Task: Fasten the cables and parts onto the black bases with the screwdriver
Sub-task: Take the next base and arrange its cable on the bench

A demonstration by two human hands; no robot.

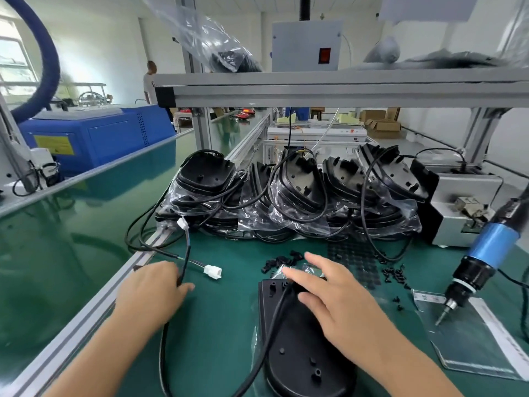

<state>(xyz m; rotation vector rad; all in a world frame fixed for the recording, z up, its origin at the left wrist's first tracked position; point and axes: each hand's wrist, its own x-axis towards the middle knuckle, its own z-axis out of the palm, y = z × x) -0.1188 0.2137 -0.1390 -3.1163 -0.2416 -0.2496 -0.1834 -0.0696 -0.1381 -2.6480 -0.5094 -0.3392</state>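
While left hand (148,287) pinches cable (183,270), right hand (335,299) hovers open over black base (297,353); screwdriver (483,259) untouched; fastening not begun.

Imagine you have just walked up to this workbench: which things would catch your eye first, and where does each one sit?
First, the two hands in the foreground: the left hand grips a black cable, while the right hand spreads its fingers over the black base on the green mat. Behind them a heap of bagged black bases fills the bench's middle. At the right, the blue screwdriver hangs tip down.
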